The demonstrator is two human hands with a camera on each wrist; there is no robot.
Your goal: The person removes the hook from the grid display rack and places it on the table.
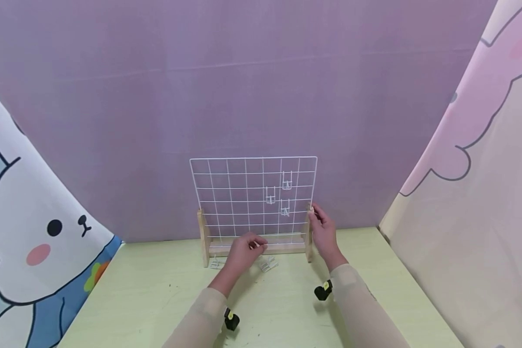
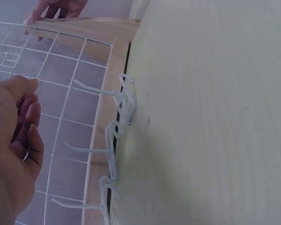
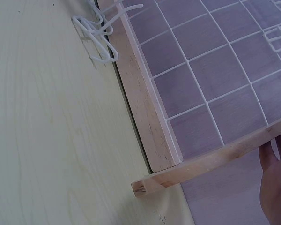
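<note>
A white wire grid panel (image 1: 245,188) stands upright in a wooden base (image 1: 287,249). Three white wire hooks hang on its right half, among them an upper hook (image 1: 287,181) and a lower hook (image 1: 284,209). My right hand (image 1: 324,234) grips the right wooden side post (image 3: 215,159), its fingertips partly hidden behind the wood. In front of the panel's lower middle is my left hand (image 1: 245,251), fingers loosely bent, with nothing visible in them in the left wrist view. Loose white hooks (image 1: 267,264) lie by the base, below the left hand.
Another loose hook (image 1: 215,263) lies near the left wooden post (image 1: 203,237). The pale wood-grain table (image 1: 156,290) extends in front of the rack. Behind it hangs a purple cloth (image 1: 243,96), with printed cartoon cloths at both sides.
</note>
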